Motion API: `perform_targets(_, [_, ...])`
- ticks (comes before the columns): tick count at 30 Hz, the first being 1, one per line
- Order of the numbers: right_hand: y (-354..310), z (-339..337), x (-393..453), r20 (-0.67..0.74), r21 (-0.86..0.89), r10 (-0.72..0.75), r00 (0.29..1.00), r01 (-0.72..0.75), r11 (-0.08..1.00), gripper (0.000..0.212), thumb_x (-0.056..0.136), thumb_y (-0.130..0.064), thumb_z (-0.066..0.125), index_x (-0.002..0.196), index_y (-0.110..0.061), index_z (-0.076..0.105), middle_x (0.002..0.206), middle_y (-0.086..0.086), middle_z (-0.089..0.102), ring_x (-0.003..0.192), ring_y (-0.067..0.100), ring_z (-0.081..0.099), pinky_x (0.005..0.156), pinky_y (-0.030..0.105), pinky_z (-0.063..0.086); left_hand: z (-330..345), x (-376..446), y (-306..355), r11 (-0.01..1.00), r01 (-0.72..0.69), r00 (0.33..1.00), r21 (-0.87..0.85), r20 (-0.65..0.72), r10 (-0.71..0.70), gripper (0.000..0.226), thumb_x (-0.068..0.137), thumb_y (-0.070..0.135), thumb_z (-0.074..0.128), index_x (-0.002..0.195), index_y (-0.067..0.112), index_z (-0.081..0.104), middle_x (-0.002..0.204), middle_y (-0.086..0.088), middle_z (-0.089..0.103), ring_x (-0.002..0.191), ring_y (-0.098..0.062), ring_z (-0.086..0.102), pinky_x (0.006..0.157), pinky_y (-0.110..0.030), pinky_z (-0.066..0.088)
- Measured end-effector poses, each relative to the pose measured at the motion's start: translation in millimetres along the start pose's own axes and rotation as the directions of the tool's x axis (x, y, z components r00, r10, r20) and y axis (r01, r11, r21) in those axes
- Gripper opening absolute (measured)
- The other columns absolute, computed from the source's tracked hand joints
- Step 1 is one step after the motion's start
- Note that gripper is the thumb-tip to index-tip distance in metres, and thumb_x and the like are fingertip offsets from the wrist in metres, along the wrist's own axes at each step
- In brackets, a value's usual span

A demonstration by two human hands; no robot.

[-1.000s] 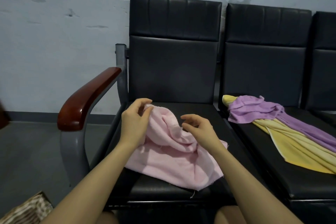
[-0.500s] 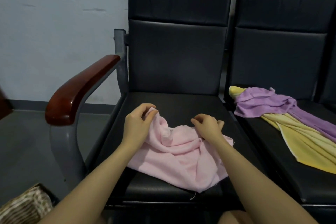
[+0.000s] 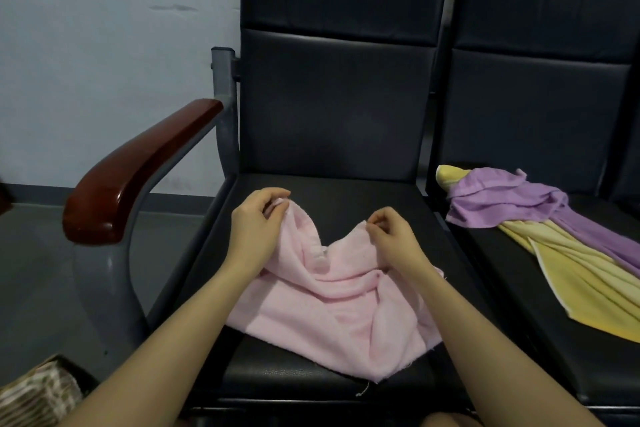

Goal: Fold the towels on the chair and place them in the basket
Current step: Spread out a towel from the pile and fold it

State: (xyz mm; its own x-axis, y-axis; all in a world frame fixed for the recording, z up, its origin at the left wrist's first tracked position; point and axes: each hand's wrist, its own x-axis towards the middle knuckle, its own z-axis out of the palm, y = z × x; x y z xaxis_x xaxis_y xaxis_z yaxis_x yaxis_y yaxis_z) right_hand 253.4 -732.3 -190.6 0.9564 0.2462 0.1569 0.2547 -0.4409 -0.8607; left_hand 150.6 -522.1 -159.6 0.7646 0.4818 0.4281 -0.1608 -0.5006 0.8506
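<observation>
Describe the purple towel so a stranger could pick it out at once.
Start at the row of black chairs against the wall and go to the second seat, right of the one with the wooden armrest. Two towels lie there: the purple towel is crumpled on top near the backrest, trailing right. Unlike the yellow towel beneath it and the pink towel on the neighbouring seat, it is lilac.

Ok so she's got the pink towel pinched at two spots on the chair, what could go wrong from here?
1. The left hand and right hand pinch the pink towel at bunched spots that may not be true corners, so the fold could come out crooked.
2. Its near corner reaches the seat's front edge and might slide off when lifted.
3. The basket sits low, mostly out of view, so the drop could miss.
</observation>
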Motion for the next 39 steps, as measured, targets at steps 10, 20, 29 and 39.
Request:
perform_targets(10, [-15,-48,-22,-0.204,0.125,-0.22,0.954,0.248,0.96,0.033,0.095,0.002,0.042,0.088,-0.028,0.053,0.092,-0.008,0.058,0.08,-0.007,0.052,0.073,0.007,0.042,11,-7,14,0.982,-0.191,0.98,0.01,0.068,0.189,0.025,0.093,0.001,0.054,0.098,0.019,0.071,0.099,0.005,0.059,0.091,0.013,0.053,0.081,0.0,0.037])
perform_targets(20, [34,-53,-29,-0.142,-0.245,-0.156,0.978,0.118,0.962,0.035,0.098,-0.011,0.046,0.128,-0.026,0.056,0.121,-0.007,0.048,0.102,0.005,0.045,0.091,0.026,0.02,74,-32,8,0.901,-0.422,0.877,0.101,0.299,0.377,0.02,0.089,0.007,0.058,0.1,0.012,0.074,0.085,-0.003,0.055,0.075,-0.017,0.058,0.073,-0.026,0.047])
perform_targets(29, [40,-55,21,-0.197,-0.049,-0.109,0.974,0.101,0.994,0.03,0.093,-0.005,0.055,0.119,-0.02,0.062,0.116,-0.006,0.054,0.102,0.01,0.056,0.094,0.033,0.046,107,-6,15,0.954,-0.296,0.904,0.053,0.338,0.262,0.019,0.088,0.004,0.064,0.097,0.015,0.076,0.085,0.011,0.055,0.079,-0.002,0.057,0.074,-0.008,0.04])
perform_targets(39, [79,-88,-8,0.18,-0.097,-0.024,0.983,0.042,0.994,0.017,0.074,-0.021,0.079,0.083,-0.032,0.07,0.093,-0.016,0.064,0.096,0.006,0.061,0.101,0.037,0.04,143,-11,0,0.94,-0.331,0.826,0.081,0.507,0.247,0.018,0.088,0.006,0.066,0.104,0.007,0.073,0.086,0.0,0.053,0.072,-0.001,0.048,0.07,-0.005,0.034])
